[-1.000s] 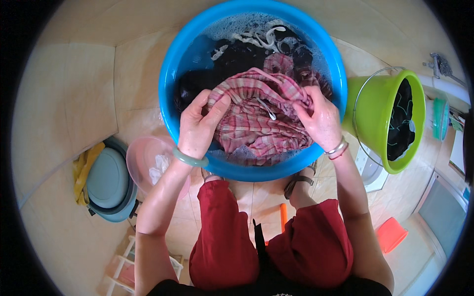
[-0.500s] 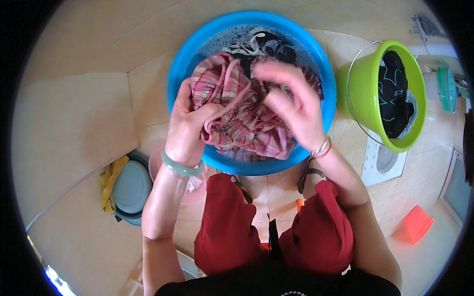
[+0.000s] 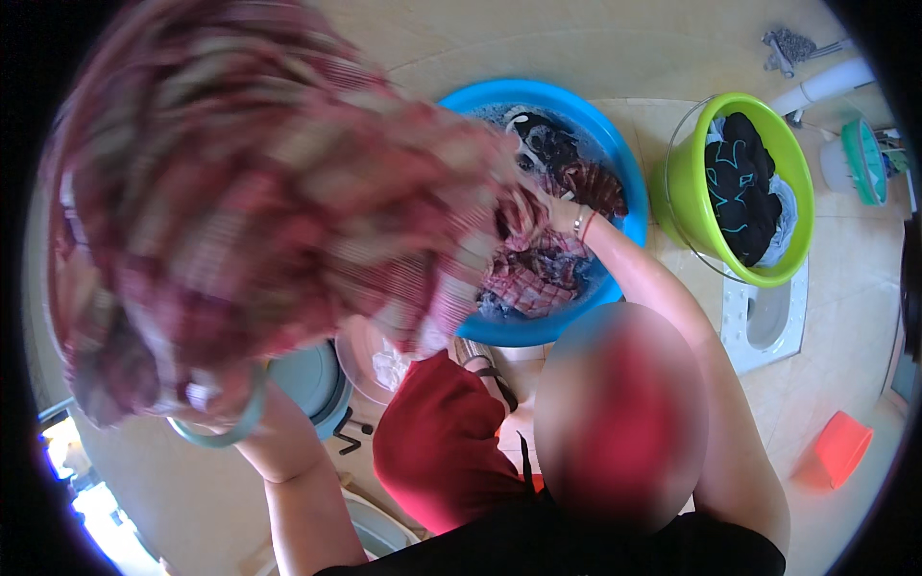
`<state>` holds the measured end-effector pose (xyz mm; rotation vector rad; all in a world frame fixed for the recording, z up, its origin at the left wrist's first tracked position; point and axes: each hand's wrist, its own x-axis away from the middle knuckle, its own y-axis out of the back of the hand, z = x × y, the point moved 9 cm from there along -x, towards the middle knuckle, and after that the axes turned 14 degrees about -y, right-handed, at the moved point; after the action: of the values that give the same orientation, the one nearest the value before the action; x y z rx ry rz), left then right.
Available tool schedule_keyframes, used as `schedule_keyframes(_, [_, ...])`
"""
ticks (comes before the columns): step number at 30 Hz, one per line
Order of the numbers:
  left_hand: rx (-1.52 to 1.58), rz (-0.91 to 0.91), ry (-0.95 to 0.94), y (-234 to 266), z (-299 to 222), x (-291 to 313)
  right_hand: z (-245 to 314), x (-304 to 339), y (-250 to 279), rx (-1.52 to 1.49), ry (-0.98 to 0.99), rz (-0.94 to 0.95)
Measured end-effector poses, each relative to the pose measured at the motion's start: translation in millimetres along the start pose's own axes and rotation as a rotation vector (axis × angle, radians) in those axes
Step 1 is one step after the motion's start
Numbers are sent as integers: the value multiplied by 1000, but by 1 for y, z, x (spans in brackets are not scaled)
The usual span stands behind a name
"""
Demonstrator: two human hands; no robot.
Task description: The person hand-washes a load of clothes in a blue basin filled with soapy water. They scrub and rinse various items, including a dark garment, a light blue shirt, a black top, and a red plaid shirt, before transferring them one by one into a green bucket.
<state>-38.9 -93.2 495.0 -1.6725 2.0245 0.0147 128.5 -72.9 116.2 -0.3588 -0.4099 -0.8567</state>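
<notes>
A large red-and-cream plaid garment point(image 3: 279, 182) stretches across the left side, close to the camera and blurred by motion. My left hand point(image 3: 216, 403), below a pale green bangle, is raised at its lower left edge; cloth covers most of the fingers, which appear closed on it. My right hand point(image 3: 565, 217) grips a bunched end of the garment over the blue tub point(image 3: 629, 158). Inside the tub, sudsy water holds more plaid cloth point(image 3: 528, 286) and dark clothing point(image 3: 545, 142).
To the right stands a lime-green bucket point(image 3: 684, 192) holding black clothing point(image 3: 744, 192), beside a white squat toilet point(image 3: 768, 317). An orange-red container point(image 3: 843, 449) lies at lower right. A pink basin point(image 3: 360, 360) and grey-blue basins point(image 3: 305, 374) are by my left arm.
My left hand has swung up and left, drawing the plaid garment out of the tub. My right hand, formerly loose above the cloth, now grips its other end. The view has shifted.
</notes>
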Motion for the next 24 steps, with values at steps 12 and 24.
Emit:
schedule_keyframes(12, [-265, -411, 237, 119, 138, 24, 12, 104, 34, -842, 304, -102])
schedule_keyframes(24, [-1414, 462, 12, 88, 303, 100, -14, 38, 55, 927, -90, -977])
